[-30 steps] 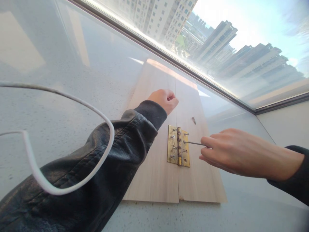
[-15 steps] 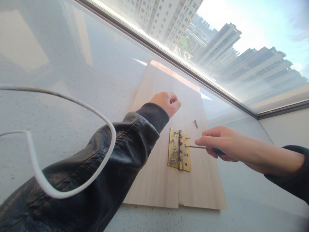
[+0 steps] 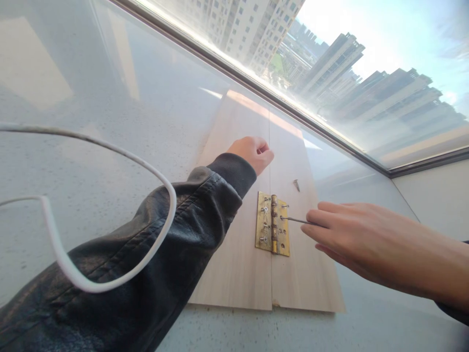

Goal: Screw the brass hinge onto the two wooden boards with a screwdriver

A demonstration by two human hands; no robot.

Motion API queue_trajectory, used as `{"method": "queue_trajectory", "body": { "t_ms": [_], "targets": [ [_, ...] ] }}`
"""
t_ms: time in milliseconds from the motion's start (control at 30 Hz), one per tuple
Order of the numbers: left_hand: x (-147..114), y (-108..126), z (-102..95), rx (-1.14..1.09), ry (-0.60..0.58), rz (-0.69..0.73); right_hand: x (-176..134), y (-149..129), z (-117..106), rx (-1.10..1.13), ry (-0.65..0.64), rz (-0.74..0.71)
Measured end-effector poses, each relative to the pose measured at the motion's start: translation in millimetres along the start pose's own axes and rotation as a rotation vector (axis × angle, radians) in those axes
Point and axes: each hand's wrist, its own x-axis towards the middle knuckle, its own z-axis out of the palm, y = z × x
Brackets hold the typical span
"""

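Observation:
Two pale wooden boards (image 3: 234,274) lie side by side, with a brass hinge (image 3: 274,225) across their seam. Several screws stand in the hinge's holes, raised above its leaves. My right hand (image 3: 351,239) grips a screwdriver (image 3: 295,220), whose thin shaft reaches left to a hole or screw on the hinge's right leaf; its handle is hidden by the hand. Closed over the boards above the hinge, my left hand (image 3: 252,152) has its fingers curled, and what they hold, if anything, is hidden. A loose screw (image 3: 296,185) lies on the right board.
A white cable (image 3: 168,220) loops in front of my left sleeve. Beneath the boards is a speckled pale countertop (image 3: 176,117). Along the far side runs a dark window frame (image 3: 205,58), with tall buildings (image 3: 326,68) beyond the glass.
My right hand has turned knuckles-up and shifted slightly right and down around the screwdriver. The screwdriver's shaft now slants more. My left hand stays in place.

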Motion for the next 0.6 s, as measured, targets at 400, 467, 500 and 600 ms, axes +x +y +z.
{"method": "queue_trajectory", "body": {
  "t_ms": [400,467,500,600],
  "targets": [
    [0,0,-0.3,0.0,-0.01,0.009,32,7,-5,0.726,-0.299,0.879],
    [1,0,-0.1,0.0,-0.025,0.013,34,11,-5,1.022,-0.351,0.995],
    [1,0,-0.2,0.002,-0.029,0.011,34,12,-5,1.123,-0.363,1.016],
    [1,1,-1.1,0.005,-0.03,-0.006,28,14,-5,1.051,-0.346,0.901]
  ]
}}
